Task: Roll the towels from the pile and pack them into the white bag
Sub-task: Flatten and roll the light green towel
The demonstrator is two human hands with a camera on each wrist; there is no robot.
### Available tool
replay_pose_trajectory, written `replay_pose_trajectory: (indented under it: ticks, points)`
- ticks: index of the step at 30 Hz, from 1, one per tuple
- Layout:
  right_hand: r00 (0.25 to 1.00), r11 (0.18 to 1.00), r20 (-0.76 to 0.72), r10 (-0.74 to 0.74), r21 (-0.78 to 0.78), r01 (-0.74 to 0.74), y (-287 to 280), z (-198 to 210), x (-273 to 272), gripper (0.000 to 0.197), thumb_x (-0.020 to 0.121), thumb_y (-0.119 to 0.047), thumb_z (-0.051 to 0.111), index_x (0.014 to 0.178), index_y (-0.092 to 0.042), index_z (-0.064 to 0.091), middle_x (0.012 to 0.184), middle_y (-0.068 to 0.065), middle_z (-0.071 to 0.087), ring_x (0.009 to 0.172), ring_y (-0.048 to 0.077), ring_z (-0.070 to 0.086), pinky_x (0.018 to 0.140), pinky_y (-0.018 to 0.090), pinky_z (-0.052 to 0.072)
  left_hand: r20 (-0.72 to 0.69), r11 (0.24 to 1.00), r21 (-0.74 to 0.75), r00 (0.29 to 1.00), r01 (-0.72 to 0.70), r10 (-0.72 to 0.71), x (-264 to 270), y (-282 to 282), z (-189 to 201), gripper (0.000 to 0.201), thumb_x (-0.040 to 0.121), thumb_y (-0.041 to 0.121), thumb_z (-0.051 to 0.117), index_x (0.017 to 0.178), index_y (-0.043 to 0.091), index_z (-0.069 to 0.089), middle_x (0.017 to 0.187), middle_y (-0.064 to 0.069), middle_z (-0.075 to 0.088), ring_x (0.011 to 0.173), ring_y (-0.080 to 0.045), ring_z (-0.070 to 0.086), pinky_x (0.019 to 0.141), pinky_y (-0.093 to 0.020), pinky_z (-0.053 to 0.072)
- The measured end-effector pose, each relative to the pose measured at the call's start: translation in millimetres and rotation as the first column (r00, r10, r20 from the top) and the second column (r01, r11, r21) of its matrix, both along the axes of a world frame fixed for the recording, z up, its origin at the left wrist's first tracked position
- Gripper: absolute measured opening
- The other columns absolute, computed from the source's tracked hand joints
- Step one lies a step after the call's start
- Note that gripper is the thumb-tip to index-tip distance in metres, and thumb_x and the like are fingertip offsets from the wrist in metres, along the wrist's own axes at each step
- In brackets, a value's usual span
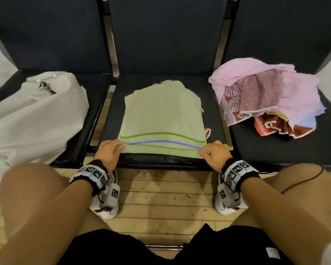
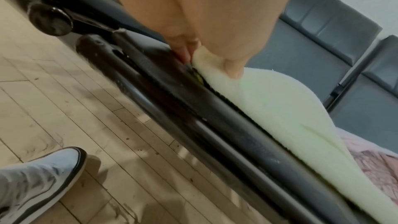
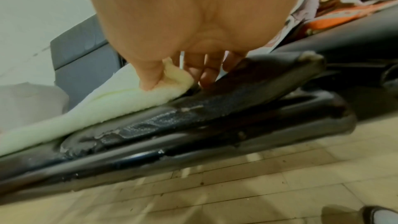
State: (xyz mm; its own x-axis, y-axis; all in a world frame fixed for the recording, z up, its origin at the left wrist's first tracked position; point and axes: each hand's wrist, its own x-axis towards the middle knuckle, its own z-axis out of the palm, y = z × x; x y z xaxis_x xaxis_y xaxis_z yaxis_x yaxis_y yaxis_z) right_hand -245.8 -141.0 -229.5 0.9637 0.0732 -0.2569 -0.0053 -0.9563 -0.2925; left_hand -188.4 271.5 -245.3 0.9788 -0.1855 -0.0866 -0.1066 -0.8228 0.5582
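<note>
Bare arms, black shorts, pale trainers

Each wrist carries a black strap [image 1: 96, 175] set with white blocks printed in black square codes, matched by a second strap [image 1: 237, 173] (a thin dark cord trails from it). The shorts [image 1: 161, 249] are black with a small white tag [image 1: 273, 253]; the trainers [image 2: 38, 181] are white with dark-edged soles.

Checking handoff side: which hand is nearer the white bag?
Left. The left hand pinches the green towel's near left corner, on the side where the white bag lies on the next seat. The right hand pinches the towel's opposite corner, farther from the bag.
</note>
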Motion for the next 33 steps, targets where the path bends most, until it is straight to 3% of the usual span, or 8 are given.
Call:
replay_pose_trajectory:
  ticks: [3,9,12,15,20,24,27,33]
  points:
    - [0.997,0.997,-0.001,-0.077,0.013,0.077,2,-1,0,0.038,0.098,-0.053,0.045,0.087,-0.028,0.071,0.085,-0.006,0.063,0.098,0.024,0.051,0.088,0.039,0.036,-0.014,0.998,-0.018,0.999,-0.052,0.052,-5,-10,13,0.019,0.098,0.033,0.055,0.092,0.019,0.067,0.086,-0.006,0.065,0.087,-0.031,0.060,0.075,-0.039,0.049]
    - [0.967,0.981,0.167,-0.194,0.053,0.187,19,2,-1,0.024,0.083,-0.045,0.068,0.097,-0.027,0.061,0.090,-0.008,0.053,0.097,0.021,0.049,0.086,0.038,0.036,0.066,0.975,0.186,0.991,-0.123,0.112,-10,-19,15,0.014,0.085,0.022,0.073,0.098,0.019,0.069,0.111,-0.005,0.057,0.107,-0.031,0.049,0.093,-0.045,0.044]
    - [0.937,0.998,0.349,0.017,0.056,-0.039,31,-3,-1,0.025,0.075,-0.005,0.073,0.099,-0.012,0.068,0.100,0.008,0.062,0.097,0.035,0.056,0.086,0.045,0.048,0.180,0.970,0.242,0.983,0.001,-0.046,-14,-33,19,0.026,0.079,0.001,0.070,0.102,0.014,0.068,0.114,-0.008,0.057,0.107,-0.033,0.049,0.089,-0.048,0.046]
    - [0.909,0.958,0.327,0.258,0.037,-0.285,47,-14,-5,0.039,0.066,0.018,0.068,0.099,-0.002,0.072,0.105,0.019,0.068,0.097,0.042,0.063,0.082,0.052,0.056,0.157,0.961,0.192,0.960,0.200,-0.231,-23,-50,15,0.031,0.078,-0.010,0.060,0.102,0.007,0.068,0.117,-0.009,0.060,0.109,-0.032,0.051,0.089,-0.046,0.051]
    - [0.924,0.966,0.308,0.226,0.050,-0.253,58,-16,-13,0.025,0.081,-0.006,0.063,0.104,-0.007,0.072,0.108,0.009,0.068,0.101,0.032,0.059,0.083,0.046,0.055,0.112,0.928,0.202,0.934,0.313,-0.340,-34,-60,4,0.033,0.091,0.026,0.042,0.107,0.012,0.066,0.108,-0.006,0.065,0.100,-0.030,0.056,0.088,-0.045,0.049]
    - [0.920,0.973,0.336,0.203,0.039,-0.229,54,-20,-13,0.018,0.089,-0.017,0.065,0.105,-0.012,0.071,0.109,0.006,0.065,0.102,0.030,0.057,0.083,0.045,0.054,0.082,0.949,0.245,0.970,0.201,-0.227,-28,-55,2,0.035,0.098,0.026,0.054,0.130,0.013,0.058,0.128,-0.007,0.060,0.119,-0.029,0.050,0.101,-0.044,0.043]
    - [0.953,0.977,0.255,0.164,0.090,-0.192,52,-20,-11,0.022,0.096,-0.021,0.060,0.114,-0.014,0.068,0.117,0.004,0.063,0.112,0.026,0.052,0.099,0.037,0.044,0.143,0.952,0.249,0.965,0.181,-0.220,-26,-51,-2,0.027,0.099,0.027,0.050,0.119,0.014,0.063,0.122,-0.005,0.060,0.114,-0.029,0.051,0.096,-0.044,0.044]
    - [0.974,0.976,0.205,0.094,0.173,-0.130,54,-15,-9,0.020,0.099,-0.017,0.053,0.111,-0.011,0.068,0.113,0.006,0.065,0.109,0.026,0.052,0.098,0.037,0.041,0.098,0.940,0.310,0.978,0.146,-0.184,-24,-53,2,0.018,0.101,0.021,0.044,0.109,0.024,0.060,0.119,0.004,0.058,0.114,-0.022,0.048,0.098,-0.037,0.035]
